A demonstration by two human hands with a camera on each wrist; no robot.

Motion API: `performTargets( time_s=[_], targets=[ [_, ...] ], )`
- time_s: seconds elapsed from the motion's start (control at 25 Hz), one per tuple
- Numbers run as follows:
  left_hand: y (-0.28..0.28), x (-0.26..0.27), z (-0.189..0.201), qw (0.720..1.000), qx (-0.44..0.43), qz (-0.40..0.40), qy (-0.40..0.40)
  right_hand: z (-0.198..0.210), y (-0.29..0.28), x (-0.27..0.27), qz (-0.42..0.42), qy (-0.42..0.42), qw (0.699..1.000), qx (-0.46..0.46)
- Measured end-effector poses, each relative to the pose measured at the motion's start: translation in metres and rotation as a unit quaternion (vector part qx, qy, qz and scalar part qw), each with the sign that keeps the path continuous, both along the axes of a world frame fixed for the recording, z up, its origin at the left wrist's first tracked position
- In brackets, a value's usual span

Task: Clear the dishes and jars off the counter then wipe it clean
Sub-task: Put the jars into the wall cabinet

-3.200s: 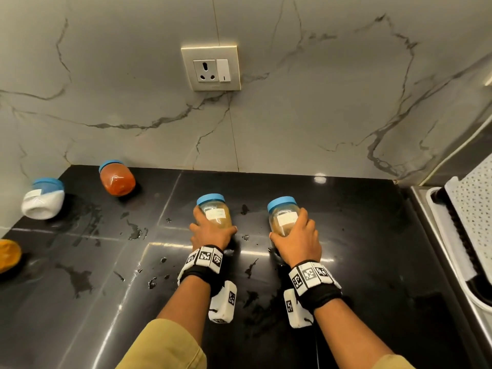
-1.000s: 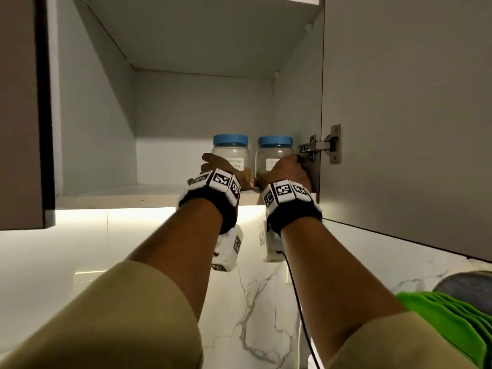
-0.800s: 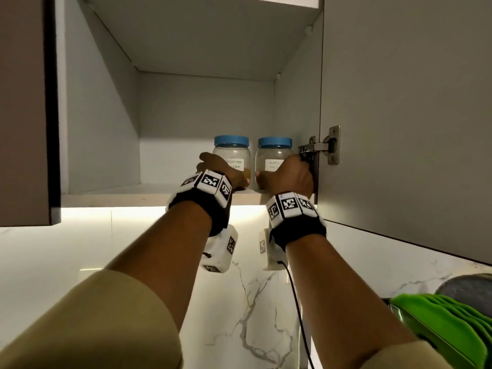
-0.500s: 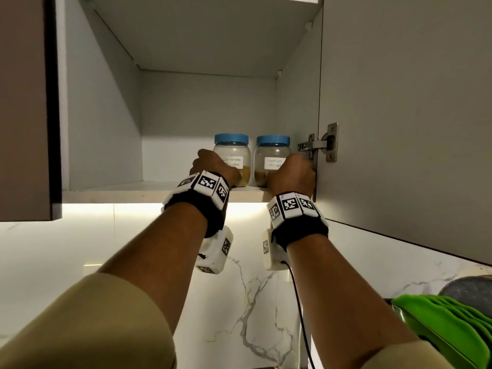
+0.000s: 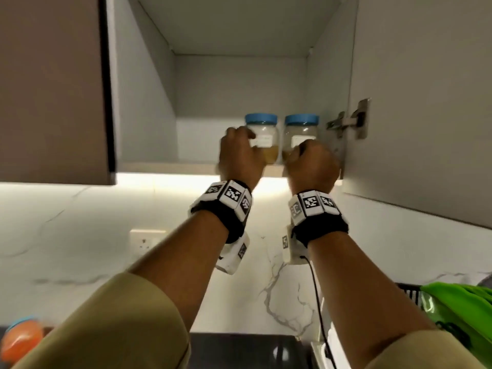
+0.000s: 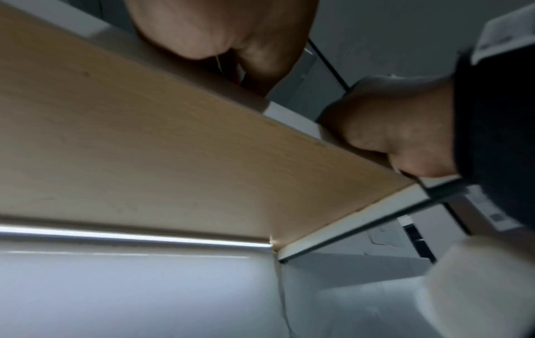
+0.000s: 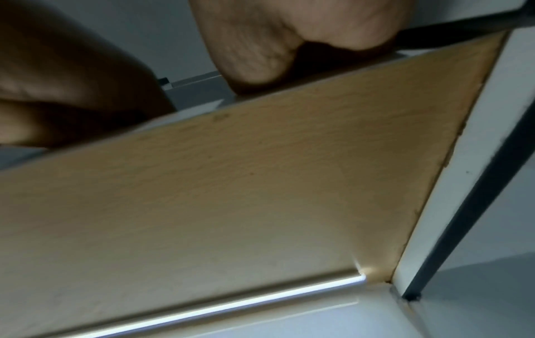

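Note:
Two clear jars with blue lids stand side by side on the cabinet shelf (image 5: 165, 166): the left jar (image 5: 266, 131) and the right jar (image 5: 300, 129). My left hand (image 5: 238, 155) is raised in front of the left jar with its fingers curled against the jar's left side; blur hides whether it still grips. My right hand (image 5: 311, 163) is a closed fist at the shelf's front edge, below the right jar's label and holding nothing. Both wrist views look up at the shelf's wooden underside (image 6: 144, 148). They show only the heel of the left hand (image 6: 220, 29) and of the right hand (image 7: 289, 34).
The open cabinet door (image 5: 426, 102) with its hinge (image 5: 351, 121) stands close to the right of my right hand. A shut door (image 5: 50, 89) is on the left. Below, an orange jar (image 5: 22, 339) sits on the black counter (image 5: 239, 350). A green item (image 5: 463, 307) lies at the right.
Both jars went from the counter up onto the cabinet shelf. Over the last second my hands drew back and down from them, the right one farther, and the view tilted downward.

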State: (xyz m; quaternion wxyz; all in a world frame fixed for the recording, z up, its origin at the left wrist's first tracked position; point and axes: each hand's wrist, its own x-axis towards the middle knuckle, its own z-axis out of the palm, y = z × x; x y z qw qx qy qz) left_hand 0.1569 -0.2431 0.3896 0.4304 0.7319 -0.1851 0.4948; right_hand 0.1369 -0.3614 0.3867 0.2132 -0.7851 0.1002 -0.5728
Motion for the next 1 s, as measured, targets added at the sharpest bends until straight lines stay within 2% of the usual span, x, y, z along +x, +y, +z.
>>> performTargets(
  time_s=[0.12,0.24,0.32,0.4,0.52,0.6,0.68,0.8,1.0],
  targets=[
    [0.013,-0.026,-0.054,0.993,0.028,0.014,-0.114,-0.049,0.024,0.007,0.009,-0.108,0.991,-0.08],
    [0.037,-0.049,-0.115,0.994,0.041,0.017,-0.095,-0.119,0.058,0.004,0.093,-0.181,0.975,-0.088],
    [0.069,-0.054,-0.162,0.999,0.043,0.031,-0.005,-0.172,0.095,0.002,0.183,-0.111,0.976,-0.049],
    [0.11,-0.056,-0.21,0.995,0.019,0.06,0.078,-0.226,0.14,0.004,0.266,0.0,0.964,-0.015],
    [0.173,-0.056,-0.277,0.977,0.006,0.13,0.169,-0.293,0.209,0.006,0.363,0.126,0.923,-0.005],
    [0.215,-0.056,-0.309,0.96,-0.001,0.183,0.211,-0.325,0.251,0.005,0.4,0.186,0.897,-0.006],
    [0.261,-0.057,-0.335,0.94,-0.01,0.241,0.243,-0.344,0.293,0.005,0.422,0.219,0.88,-0.015],
    [0.326,-0.059,-0.361,0.915,-0.005,0.305,0.263,-0.358,0.349,0.011,0.436,0.235,0.869,-0.021],
    [0.44,-0.048,-0.388,0.871,-0.005,0.359,0.335,-0.372,0.441,0.045,0.437,0.281,0.854,-0.03]
  ],
)
